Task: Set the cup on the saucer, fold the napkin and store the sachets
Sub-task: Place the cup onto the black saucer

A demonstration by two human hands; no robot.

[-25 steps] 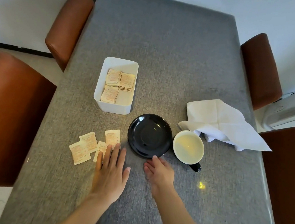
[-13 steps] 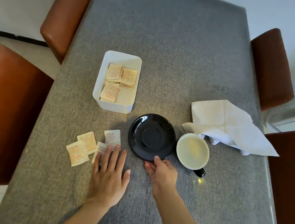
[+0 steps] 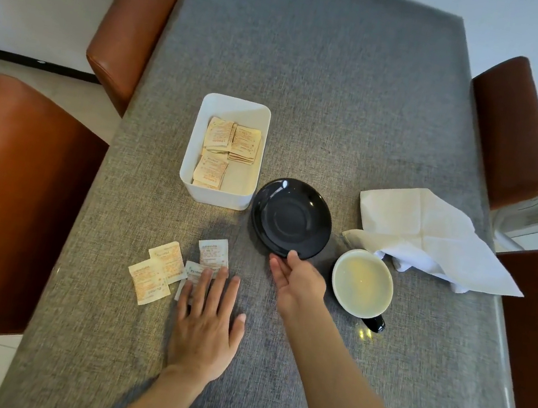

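Note:
My right hand [image 3: 298,282] pinches the near rim of the black saucer [image 3: 291,222], thumb on top, and the saucer sits tilted close to the white box. The cup [image 3: 362,282], black outside and white inside, stands right of my hand with its handle toward me. A crumpled white napkin [image 3: 429,233] lies behind the cup, partly unfolded. Several loose sachets [image 3: 161,271] lie on the cloth at the left. My left hand [image 3: 205,326] rests flat, its fingertips covering one sachet.
The white box [image 3: 233,105] behind the loose sachets holds several stacked sachets. A grey cloth covers the table [image 3: 313,71]. Brown chairs stand at both sides: two on the left [image 3: 8,202], two on the right [image 3: 509,134].
My right hand has closed on the saucer's near rim and pushed the saucer away from me, toward the box. The left hand stays flat on the sachets.

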